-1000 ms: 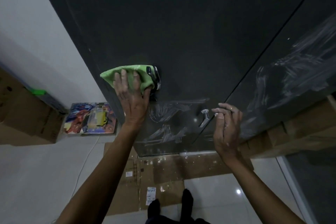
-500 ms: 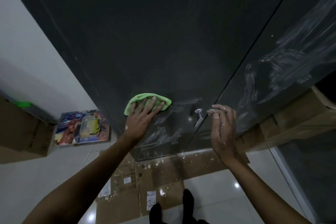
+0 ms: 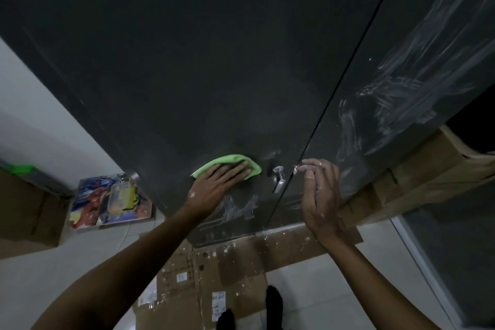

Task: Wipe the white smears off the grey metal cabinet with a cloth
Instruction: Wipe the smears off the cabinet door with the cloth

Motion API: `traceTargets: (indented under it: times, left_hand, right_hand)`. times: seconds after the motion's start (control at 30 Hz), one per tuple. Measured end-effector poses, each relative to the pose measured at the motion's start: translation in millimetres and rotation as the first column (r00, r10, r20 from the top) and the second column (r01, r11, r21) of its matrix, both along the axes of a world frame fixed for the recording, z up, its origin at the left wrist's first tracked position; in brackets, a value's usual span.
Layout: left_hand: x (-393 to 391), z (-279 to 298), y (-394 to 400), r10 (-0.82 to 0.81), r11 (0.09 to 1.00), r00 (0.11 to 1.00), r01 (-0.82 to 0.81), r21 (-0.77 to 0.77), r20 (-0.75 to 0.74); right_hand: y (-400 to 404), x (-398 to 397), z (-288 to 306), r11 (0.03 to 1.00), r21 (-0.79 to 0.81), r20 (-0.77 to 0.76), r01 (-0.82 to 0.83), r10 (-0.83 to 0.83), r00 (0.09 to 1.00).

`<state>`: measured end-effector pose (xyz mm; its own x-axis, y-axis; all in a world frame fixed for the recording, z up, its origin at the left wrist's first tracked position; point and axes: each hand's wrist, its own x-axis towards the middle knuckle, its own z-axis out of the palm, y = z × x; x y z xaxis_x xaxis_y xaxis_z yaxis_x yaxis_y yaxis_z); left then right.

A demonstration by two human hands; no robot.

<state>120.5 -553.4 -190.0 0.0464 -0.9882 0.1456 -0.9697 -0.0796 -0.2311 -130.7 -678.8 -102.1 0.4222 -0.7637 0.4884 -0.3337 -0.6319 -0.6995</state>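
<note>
The grey metal cabinet (image 3: 214, 61) fills the upper view, with a seam between its two doors. My left hand (image 3: 214, 185) presses a green cloth (image 3: 227, 163) flat against the left door with straight fingers, just left of a chrome handle (image 3: 279, 178). White smears (image 3: 238, 210) remain below the cloth near the door's lower edge. Heavier white smears (image 3: 396, 99) streak the right door. My right hand (image 3: 320, 190) rests against the right door's edge with fingers loosely curled, holding nothing.
Flattened cardboard (image 3: 235, 270) spattered white lies on the tiled floor under the cabinet. A colourful box (image 3: 109, 201) and brown cartons (image 3: 24, 209) stand at the left. More cardboard boxes (image 3: 417, 174) sit at the right. My dark socked feet (image 3: 273, 303) stand below.
My left hand has swept the cloth down from beside an upper handle and then rightwards toward the lower chrome handle, clearing the smears there. My right hand has stayed at the door edge.
</note>
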Motion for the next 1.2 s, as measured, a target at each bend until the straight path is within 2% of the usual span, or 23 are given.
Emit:
traceTargets:
  times: [0.13, 0.23, 0.4, 0.53, 0.7, 0.8, 0.9, 0.97, 1.03, 1.1, 1.2]
  left_hand:
    - [7, -3, 5, -0.056, 0.998, 0.998, 0.056, -0.023, 0.037]
    - [-1, 0, -5, -0.023, 1.000, 0.999, 0.024, -0.009, 0.031]
    - [-40, 23, -65, -0.054, 0.997, 0.996, 0.058, -0.054, 0.073]
    - [-62, 42, -106, -0.095, 0.995, 0.978, 0.101, -0.022, 0.188]
    - [-65, 67, -123, -0.048, 0.970, 0.987, 0.083, -0.228, 0.152]
    - [-63, 68, -123, -0.065, 0.959, 0.989, 0.099, -0.267, 0.131]
    - [-59, 60, -125, -0.134, 0.969, 0.979, 0.161, -0.189, 0.152]
    - [-59, 47, -123, -0.176, 0.983, 0.955, 0.184, -0.013, 0.241]
    - [-60, 31, -118, -0.195, 0.974, 0.927, 0.145, 0.173, 0.320]
    - [-62, 25, -116, -0.199, 0.951, 0.916, 0.095, 0.294, 0.348]
    - [-58, 30, -109, -0.192, 0.942, 0.932, 0.087, 0.323, 0.308]
  right_hand:
    - [1, -18, -7, 0.999, 0.052, -0.009, -0.009, 0.009, 1.000]
    - [-2, -30, -8, 0.998, 0.063, 0.005, 0.004, -0.005, 1.000]
    - [-17, -31, -5, 0.996, 0.085, -0.011, 0.016, -0.015, 1.000]
    - [-30, -27, -4, 0.999, 0.031, 0.020, 0.032, -0.033, 0.999]
    - [-42, -27, -9, 0.999, 0.025, 0.030, 0.048, -0.049, 0.998]
    - [-44, -27, -15, 0.998, 0.037, 0.042, 0.056, -0.058, 0.997]
    - [-40, -26, -23, 0.996, 0.068, 0.027, 0.066, -0.068, 0.997]
    - [-35, -27, -27, 0.995, 0.087, 0.022, 0.050, -0.052, 0.998]
    - [-33, -29, -29, 0.996, 0.080, 0.012, 0.032, -0.033, 0.999]
    - [-33, -33, -28, 0.998, 0.067, -0.020, 0.019, -0.017, 1.000]
    - [-40, -36, -23, 0.998, 0.054, -0.041, -0.014, 0.016, 0.999]
